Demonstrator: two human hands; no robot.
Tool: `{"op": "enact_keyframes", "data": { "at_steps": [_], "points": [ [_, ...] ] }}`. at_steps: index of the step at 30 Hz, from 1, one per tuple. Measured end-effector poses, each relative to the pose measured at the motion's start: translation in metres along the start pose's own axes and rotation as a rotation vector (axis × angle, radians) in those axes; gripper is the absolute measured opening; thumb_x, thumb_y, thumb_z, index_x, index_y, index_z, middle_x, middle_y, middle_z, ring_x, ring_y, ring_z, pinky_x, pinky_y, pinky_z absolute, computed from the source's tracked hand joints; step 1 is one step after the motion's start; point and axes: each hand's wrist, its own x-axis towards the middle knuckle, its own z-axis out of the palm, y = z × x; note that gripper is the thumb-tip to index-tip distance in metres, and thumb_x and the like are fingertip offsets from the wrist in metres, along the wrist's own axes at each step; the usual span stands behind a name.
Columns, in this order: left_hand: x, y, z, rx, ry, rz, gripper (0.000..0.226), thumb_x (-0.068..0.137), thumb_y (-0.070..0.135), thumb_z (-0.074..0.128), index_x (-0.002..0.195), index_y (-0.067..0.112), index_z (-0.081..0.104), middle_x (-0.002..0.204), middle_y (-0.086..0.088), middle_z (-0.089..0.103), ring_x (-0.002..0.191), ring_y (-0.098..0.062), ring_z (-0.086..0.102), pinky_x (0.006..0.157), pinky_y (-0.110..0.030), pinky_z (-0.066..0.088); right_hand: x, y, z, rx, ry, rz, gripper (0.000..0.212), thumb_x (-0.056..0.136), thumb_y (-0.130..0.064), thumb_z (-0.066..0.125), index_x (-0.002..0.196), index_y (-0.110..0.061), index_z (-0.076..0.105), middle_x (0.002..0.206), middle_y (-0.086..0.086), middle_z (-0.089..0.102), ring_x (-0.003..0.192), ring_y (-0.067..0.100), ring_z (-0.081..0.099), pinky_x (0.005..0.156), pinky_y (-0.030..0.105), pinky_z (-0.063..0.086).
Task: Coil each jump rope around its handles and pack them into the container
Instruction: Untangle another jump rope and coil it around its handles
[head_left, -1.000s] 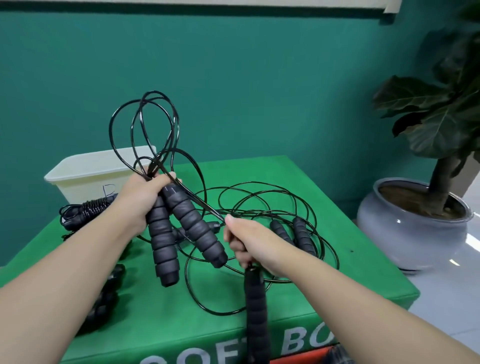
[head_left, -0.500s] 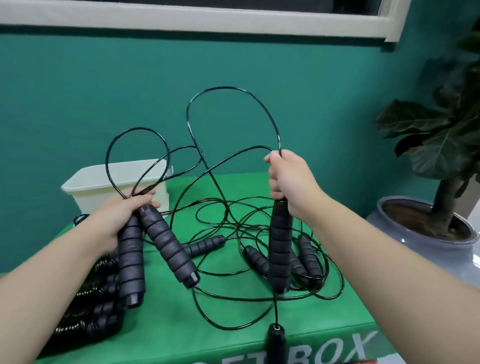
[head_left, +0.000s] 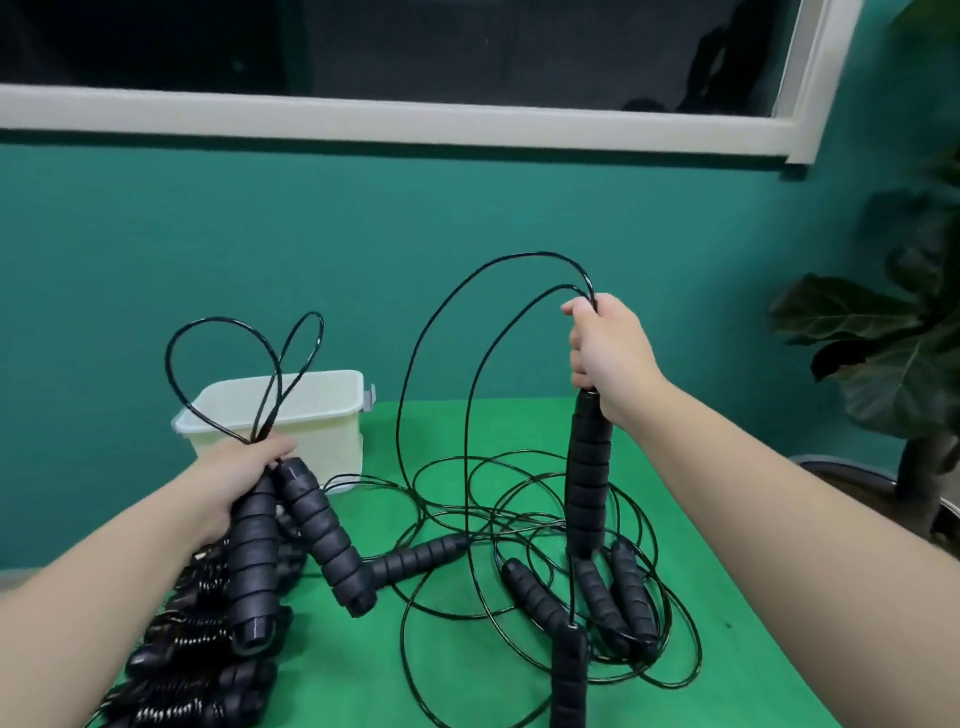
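We look down on a green surface (head_left: 691, 499) below a teal wall (head_left: 363, 249) and window (head_left: 415, 52); a potted plant (head_left: 893, 353) stands at 3 o'clock. At 11 o'clock sits the white container (head_left: 291, 415). Tangled jump ropes (head_left: 545, 519) cover the middle. Our left hand (head_left: 234, 478) has its fingers wrapped round two handles (head_left: 291, 540); our right hand (head_left: 608, 358) grips a raised handle (head_left: 587, 478).

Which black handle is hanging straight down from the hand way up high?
The one held by its top end in the right hand: that raised handle hangs upright above the green table. The left hand grips two handles, slanted and lower.
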Motion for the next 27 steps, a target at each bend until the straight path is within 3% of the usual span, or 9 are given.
{"op": "enact_keyframes", "data": {
  "at_steps": [3,7,9,11,13,17,22,24,27],
  "points": [
    [0.010,0.009,0.012,0.068,-0.018,0.006,0.016,0.090,0.021,0.062,0.093,0.005,0.062,0.078,-0.017,0.059,0.058,-0.026,0.052,0.044,-0.030,0.048,0.022,-0.033,0.003,0.035,0.016,-0.050,0.017,0.095,-0.018,0.038,0.086,-0.021,0.051,0.060,-0.006,0.036,0.045,0.010,0.028,0.042,0.024,0.025],
    [0.022,0.023,0.038,0.068,0.009,0.061,0.020,0.090,0.025,0.062,0.080,0.008,0.057,0.074,-0.016,0.058,0.062,-0.026,0.052,0.061,-0.035,0.047,0.049,-0.077,0.000,0.109,0.091,-0.114,0.018,0.097,-0.018,0.035,0.083,-0.020,0.047,0.063,-0.004,0.034,0.046,0.010,0.026,0.039,0.021,0.025],
    [0.030,0.023,0.054,0.098,-0.012,0.081,0.017,0.091,0.021,0.061,0.080,0.011,0.055,0.074,-0.014,0.058,0.063,-0.024,0.051,0.063,-0.032,0.046,0.060,-0.092,-0.005,0.122,0.130,-0.145,0.020,0.098,-0.018,0.034,0.083,-0.021,0.047,0.065,-0.003,0.034,0.048,0.011,0.027,0.039,0.020,0.025],
    [0.041,0.012,0.069,0.210,-0.068,0.038,0.008,0.091,0.016,0.062,0.090,0.010,0.057,0.078,-0.013,0.059,0.066,-0.024,0.053,0.061,-0.029,0.046,0.068,-0.097,-0.011,0.099,0.143,-0.170,0.021,0.098,-0.019,0.034,0.083,-0.022,0.048,0.066,-0.003,0.035,0.047,0.010,0.027,0.039,0.020,0.026],
    [0.053,-0.010,0.081,0.355,-0.127,-0.068,0.025,0.087,0.016,0.067,0.108,0.008,0.056,0.093,-0.015,0.061,0.076,-0.027,0.056,0.062,-0.028,0.046,0.074,-0.093,-0.016,0.045,0.133,-0.176,0.019,0.097,-0.020,0.035,0.085,-0.022,0.049,0.065,-0.004,0.036,0.048,0.011,0.028,0.041,0.023,0.027],
    [0.072,-0.054,0.103,0.462,-0.104,-0.107,0.070,0.079,0.014,0.076,0.138,0.002,0.040,0.132,-0.022,0.051,0.113,-0.036,0.054,0.097,-0.042,0.046,0.082,-0.071,-0.028,-0.044,0.139,-0.177,0.019,0.097,-0.022,0.037,0.084,-0.023,0.051,0.065,-0.004,0.037,0.050,0.012,0.029,0.047,0.028,0.027],
    [0.080,-0.071,0.120,0.521,-0.112,-0.134,0.098,0.074,0.029,0.080,0.150,0.019,0.018,0.151,-0.023,0.026,0.134,-0.040,0.033,0.111,-0.050,0.029,0.085,-0.050,-0.040,-0.099,0.129,-0.149,0.017,0.096,-0.022,0.040,0.083,-0.020,0.051,0.061,-0.004,0.035,0.048,0.012,0.027,0.049,0.028,0.024],
    [0.083,-0.069,0.125,0.614,-0.160,-0.123,0.099,0.078,0.034,0.076,0.151,0.028,0.010,0.154,-0.023,0.020,0.138,-0.040,0.027,0.112,-0.052,0.027,0.085,-0.046,-0.043,-0.129,0.114,-0.139,0.016,0.096,-0.023,0.041,0.083,-0.020,0.051,0.061,-0.004,0.035,0.047,0.012,0.027,0.048,0.028,0.025],
    [0.071,-0.055,0.136,0.853,-0.266,-0.073,0.081,0.089,0.039,0.061,0.152,0.022,0.013,0.149,-0.019,0.034,0.135,-0.038,0.035,0.108,-0.043,0.036,0.081,-0.044,-0.044,-0.178,0.078,-0.122,0.015,0.096,-0.023,0.041,0.089,-0.019,0.053,0.061,-0.004,0.035,0.046,0.012,0.028,0.046,0.027,0.027]
  ]
}}
